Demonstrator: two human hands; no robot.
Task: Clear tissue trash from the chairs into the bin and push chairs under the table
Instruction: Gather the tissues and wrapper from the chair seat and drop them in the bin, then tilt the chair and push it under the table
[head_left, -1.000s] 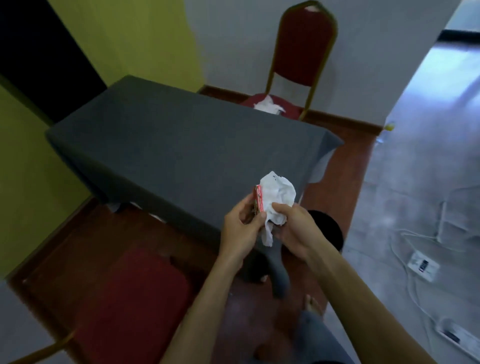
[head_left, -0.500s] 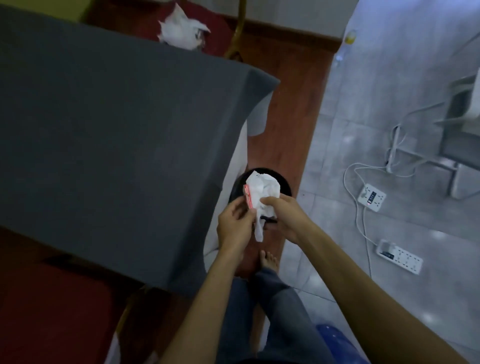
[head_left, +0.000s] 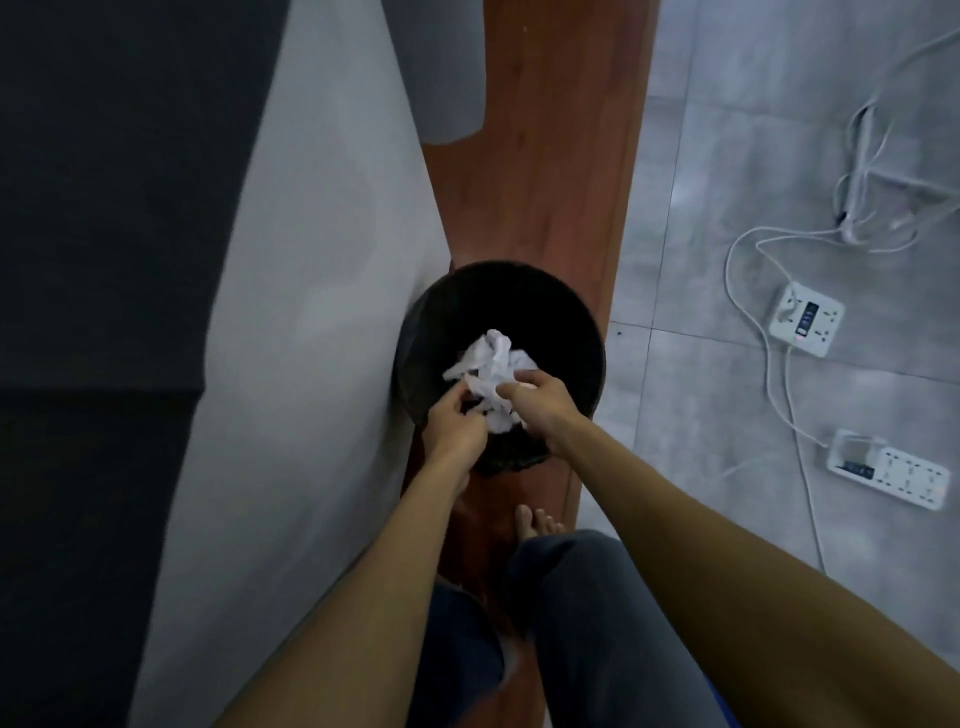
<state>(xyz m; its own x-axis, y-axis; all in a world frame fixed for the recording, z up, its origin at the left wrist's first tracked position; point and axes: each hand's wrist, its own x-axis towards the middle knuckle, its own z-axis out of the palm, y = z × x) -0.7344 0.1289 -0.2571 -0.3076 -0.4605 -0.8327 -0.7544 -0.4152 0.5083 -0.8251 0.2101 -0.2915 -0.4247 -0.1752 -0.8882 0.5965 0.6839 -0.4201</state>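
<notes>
A round black bin (head_left: 561, 317) stands on the red-brown floor strip, directly below me and against the table's cloth. Crumpled white tissue (head_left: 491, 369) sits over the bin's mouth between both hands. My left hand (head_left: 454, 426) pinches the tissue's lower left side. My right hand (head_left: 537, 402) grips its right side from above. Both hands hover over the near rim of the bin. No chair is in view.
The table with its dark grey top (head_left: 104, 182) and hanging light grey cloth (head_left: 311, 312) fills the left. Two white power strips (head_left: 805, 322) (head_left: 893, 470) and loose cables (head_left: 779, 395) lie on the grey tiles at right. My bare foot (head_left: 535, 525) stands just behind the bin.
I have turned from the table and leaned down over the bin. Both hands have carried the tissue lower, from chest height to the bin's mouth. The red wrapper is no longer visible.
</notes>
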